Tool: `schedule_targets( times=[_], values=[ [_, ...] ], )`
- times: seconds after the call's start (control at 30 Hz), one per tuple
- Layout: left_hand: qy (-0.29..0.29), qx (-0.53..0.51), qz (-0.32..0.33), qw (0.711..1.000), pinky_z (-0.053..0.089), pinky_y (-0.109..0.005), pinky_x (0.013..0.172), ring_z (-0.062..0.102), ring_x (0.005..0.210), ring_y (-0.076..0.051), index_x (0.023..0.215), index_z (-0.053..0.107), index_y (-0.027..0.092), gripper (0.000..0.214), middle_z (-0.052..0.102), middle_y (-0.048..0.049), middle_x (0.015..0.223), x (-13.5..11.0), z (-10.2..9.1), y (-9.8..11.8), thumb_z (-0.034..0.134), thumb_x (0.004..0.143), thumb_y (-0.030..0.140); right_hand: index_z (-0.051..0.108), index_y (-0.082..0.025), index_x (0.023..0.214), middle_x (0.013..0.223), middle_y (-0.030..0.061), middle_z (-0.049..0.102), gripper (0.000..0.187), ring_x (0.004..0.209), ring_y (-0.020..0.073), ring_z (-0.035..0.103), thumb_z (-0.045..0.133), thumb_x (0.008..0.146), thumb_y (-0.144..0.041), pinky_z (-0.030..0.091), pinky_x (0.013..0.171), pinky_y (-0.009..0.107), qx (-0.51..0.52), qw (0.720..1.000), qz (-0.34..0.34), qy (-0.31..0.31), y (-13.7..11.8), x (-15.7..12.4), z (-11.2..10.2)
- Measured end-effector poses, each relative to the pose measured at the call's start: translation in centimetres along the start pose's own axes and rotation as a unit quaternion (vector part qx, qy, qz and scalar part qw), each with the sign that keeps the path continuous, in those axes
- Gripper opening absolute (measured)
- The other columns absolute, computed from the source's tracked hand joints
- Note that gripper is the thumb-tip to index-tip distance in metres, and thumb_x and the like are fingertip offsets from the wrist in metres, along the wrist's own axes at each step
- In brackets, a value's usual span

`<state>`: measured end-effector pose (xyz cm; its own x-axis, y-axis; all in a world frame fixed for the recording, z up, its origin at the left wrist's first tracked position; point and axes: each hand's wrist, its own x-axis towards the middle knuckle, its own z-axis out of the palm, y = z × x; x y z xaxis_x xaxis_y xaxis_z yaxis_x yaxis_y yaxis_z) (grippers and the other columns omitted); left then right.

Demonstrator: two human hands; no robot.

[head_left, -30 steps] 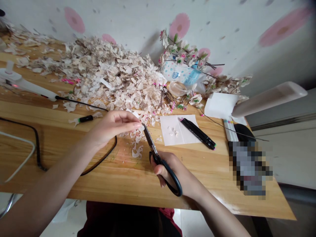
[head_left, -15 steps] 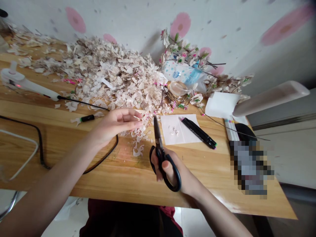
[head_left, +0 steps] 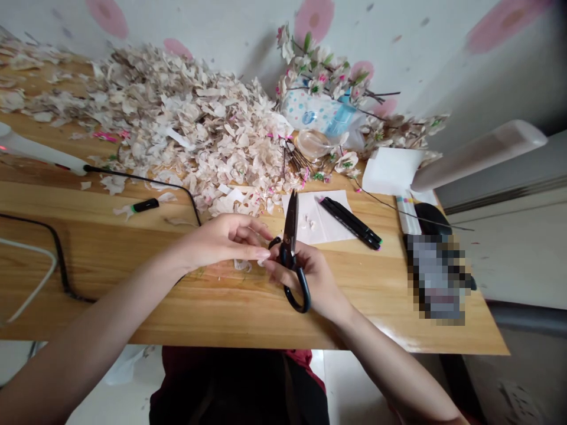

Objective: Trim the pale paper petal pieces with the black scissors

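Note:
Black-handled scissors (head_left: 290,236) stay in my right hand (head_left: 316,268), blades pointing up and away from me and nearly closed. My left hand (head_left: 230,239) meets the fingertips of my right just left of the scissors. Between its thumb and fingers is a small whitish scrap (head_left: 261,261), perhaps a petal piece, partly hidden. Below and behind the fingertips, curled petal trimmings (head_left: 242,265) lie on the wooden table. A heap of pale artificial petals (head_left: 212,130) spreads beyond my hands. Several tiny petal bits (head_left: 308,222) rest on a white paper sheet (head_left: 332,230).
Black markers (head_left: 352,223) lie across the paper. Behind stand flower branches (head_left: 328,71) against a dotted tissue pack (head_left: 310,109), near a clear round dish (head_left: 313,143). A white corded tool (head_left: 44,150) and a black marker cap (head_left: 146,205) are at left; a lamp (head_left: 481,156) is at right.
My hands have come together: the left moved right and toward me, the right raised the scissors slightly. Their fingertips now meet. The camera view has shifted a little.

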<state>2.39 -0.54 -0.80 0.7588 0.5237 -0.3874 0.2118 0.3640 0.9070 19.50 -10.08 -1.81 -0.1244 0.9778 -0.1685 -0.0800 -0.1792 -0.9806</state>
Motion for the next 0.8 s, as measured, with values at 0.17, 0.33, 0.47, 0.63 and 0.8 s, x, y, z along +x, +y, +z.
schedule_targets(
  times=[0.17, 0.33, 0.47, 0.63, 0.8],
  values=[
    [0.011, 0.004, 0.014, 1.0, 0.05, -0.028, 0.076, 0.066, 0.079, -0.016, 0.083, 0.066, 0.015, 0.022, 0.072, -0.0029, 0.083, 0.0, 0.5, 0.2, 0.078, 0.07, 0.027, 0.06, -0.017, 0.077, 0.061, -0.004, 0.055, 0.03, 0.054, 0.0095, 0.052, 0.075, 0.076, -0.043, 0.04, 0.052, 0.022, 0.042, 0.998, 0.026, 0.03, -0.1, 0.3, -0.4],
    [-0.013, 0.031, 0.019, 0.999, 0.05, -0.026, 0.073, 0.065, 0.074, -0.013, 0.077, 0.067, 0.015, 0.011, 0.072, -0.0009, 0.077, 0.1, 1.1, 0.1, 0.073, 0.076, 0.025, 0.062, -0.017, 0.078, 0.055, -0.0054, 0.055, 0.023, 0.053, 0.0091, 0.056, 0.075, 0.079, -0.036, 0.042, 0.054, 0.021, 0.139, 0.989, 0.04, 0.035, 0.9, 0.7, -0.8],
    [-0.007, 0.033, 0.042, 0.999, 0.05, -0.024, 0.07, 0.065, 0.072, -0.013, 0.077, 0.068, 0.016, 0.011, 0.072, -0.0006, 0.075, 0.1, 1.2, -0.1, 0.07, 0.08, 0.026, 0.062, -0.017, 0.08, 0.055, -0.006, 0.054, 0.019, 0.053, 0.0084, 0.056, 0.072, 0.083, -0.032, 0.043, 0.056, 0.02, 0.192, 0.98, 0.042, 0.021, 1.7, 0.8, -0.8],
    [0.031, 0.029, 0.072, 0.996, 0.048, -0.022, 0.064, 0.062, 0.066, -0.011, 0.074, 0.066, 0.015, 0.01, 0.069, -0.0001, 0.072, 0.1, 1.3, -0.1, 0.069, 0.078, 0.024, 0.06, -0.017, 0.078, 0.055, -0.006, 0.052, 0.022, 0.054, 0.0088, 0.054, 0.073, 0.083, -0.035, 0.043, 0.057, 0.021, 0.188, 0.981, 0.037, 0.021, 1.6, 1.0, -0.7],
    [0.084, 0.01, 0.109, 0.99, 0.047, -0.021, 0.062, 0.06, 0.064, -0.011, 0.073, 0.066, 0.016, 0.009, 0.067, 0.0008, 0.07, 0.1, 1.4, -0.1, 0.071, 0.075, 0.024, 0.053, -0.018, 0.078, 0.058, -0.0046, 0.047, 0.041, 0.051, 0.0099, 0.047, 0.056, 0.089, -0.057, 0.041, 0.052, 0.023, 0.11, 0.994, -0.019, -0.01, 1.5, 0.5, -0.8]
  ],
)
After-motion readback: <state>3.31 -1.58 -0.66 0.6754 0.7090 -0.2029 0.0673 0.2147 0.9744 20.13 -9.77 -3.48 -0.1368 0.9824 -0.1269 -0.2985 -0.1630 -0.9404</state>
